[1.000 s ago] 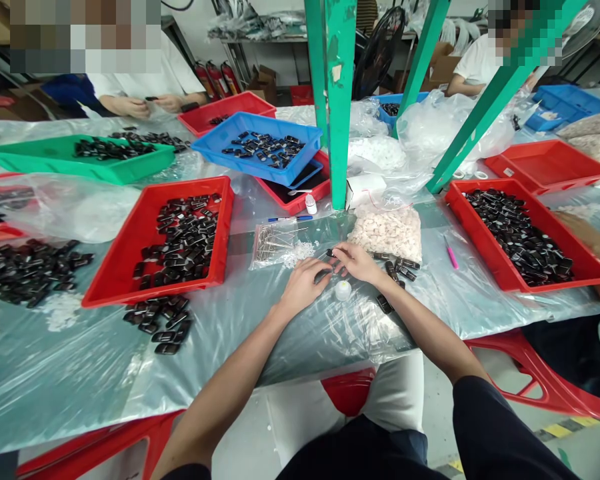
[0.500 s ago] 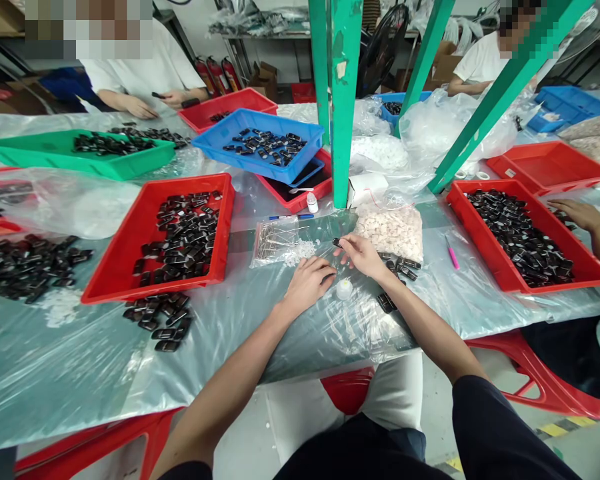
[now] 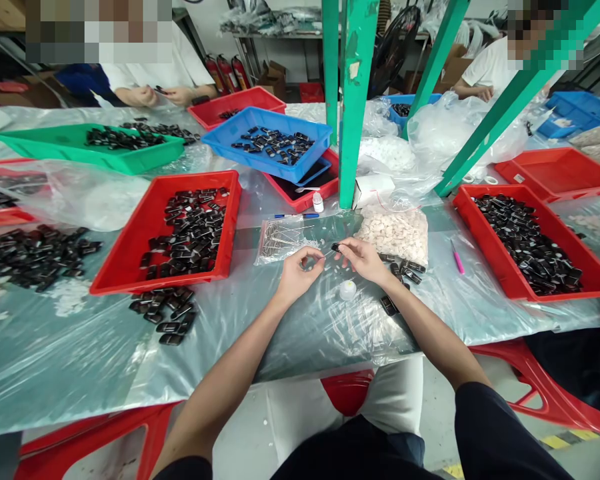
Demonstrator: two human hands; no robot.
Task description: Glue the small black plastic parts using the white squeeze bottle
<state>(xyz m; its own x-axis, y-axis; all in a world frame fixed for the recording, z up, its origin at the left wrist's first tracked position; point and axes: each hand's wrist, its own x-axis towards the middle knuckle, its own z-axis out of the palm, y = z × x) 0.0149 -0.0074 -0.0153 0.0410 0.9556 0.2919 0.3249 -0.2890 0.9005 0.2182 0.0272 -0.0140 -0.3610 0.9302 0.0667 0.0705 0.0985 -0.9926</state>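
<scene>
My left hand [image 3: 300, 272] is closed in a pinch on a thin metal pin [image 3: 329, 253], which points toward my right hand. My right hand [image 3: 364, 260] holds a small black plastic part [image 3: 335, 247] between thumb and fingertips. Pin and part are close together; whether they touch, I cannot tell. Below the hands stands a small white round container [image 3: 347, 290]. Beyond my left hand lies a clear bag of metal pins [image 3: 283, 239], with small white bits beside it. A bag of cream-coloured pieces [image 3: 397, 233] and several loose black parts [image 3: 407, 272] are by my right hand.
Red trays of black parts stand left [image 3: 233, 227] and right [image 3: 461, 207]. A blue tray [image 3: 215, 137], a small white bottle [image 3: 318, 203], a blue pen [image 3: 297, 215] and a green post [image 3: 353, 120] are ahead. A pink-handled tool [image 3: 458, 260] lies right. Co-workers sit opposite.
My left hand has lifted from the tabletop near the white bits and now pinches a pin. My right hand keeps the black part. The co-worker's hand at the right has mostly left view.
</scene>
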